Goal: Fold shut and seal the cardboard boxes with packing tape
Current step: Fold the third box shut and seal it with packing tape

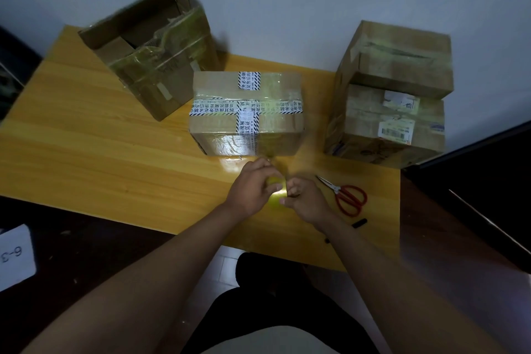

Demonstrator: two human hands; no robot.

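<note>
A roll of yellowish packing tape [276, 191] is held between both hands at lower centre of the frame, above the wooden table [100, 146]. The left hand [253, 190] is curled around the roll's left side; the right hand [304, 201] pinches its right side, possibly at the tape end, though blur obscures this. A closed cardboard box [247, 113], taped with clear and printed striped tape, is seen at centre, just beyond the hands. An open box [152, 57] is noted at upper left. Two stacked closed boxes [393, 92] are noted at upper right. Red-handled scissors [344, 195] lie right of the right hand.
</note>
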